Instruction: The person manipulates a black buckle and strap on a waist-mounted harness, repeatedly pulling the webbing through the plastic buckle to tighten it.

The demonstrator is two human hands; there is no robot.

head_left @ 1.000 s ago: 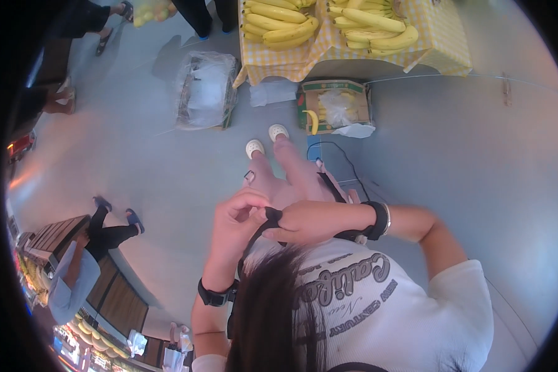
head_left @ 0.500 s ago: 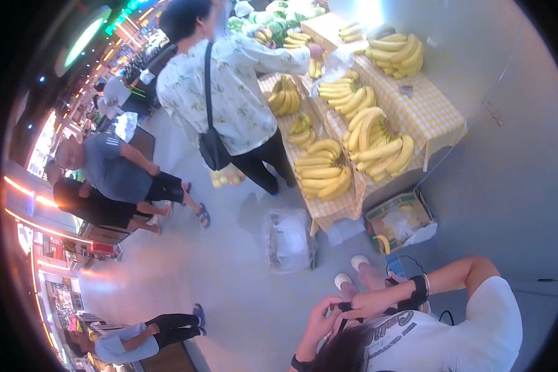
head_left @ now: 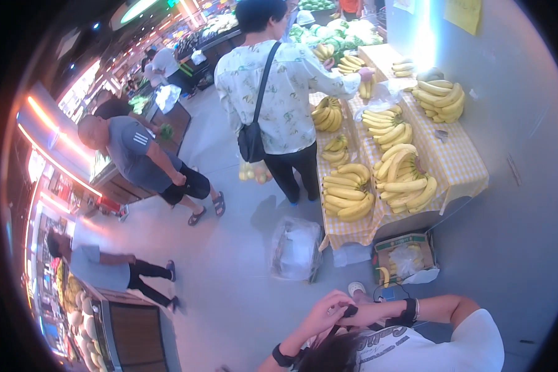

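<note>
In front of my white shirt my two hands meet. My left hand is closed, its fingers bent around a small black object too small to name. My right hand reaches in from the right and touches the same spot; its fingertips are hidden behind the left hand. Black bands circle both wrists, the right wristband beside a pale bracelet. Beyond my hands, a cardboard box with bagged bananas stands on the floor, a loose banana at its near side.
A checked-cloth stall carries several banana bunches. At its left side a person in a patterned shirt reaches over the bananas. A plastic-lined crate is on the floor. Two people stand at left near produce stands.
The whole view has turned, so the stall and the people sit farther right. My hands stay together, and the left fingers now cover more of the right hand's fingers.
</note>
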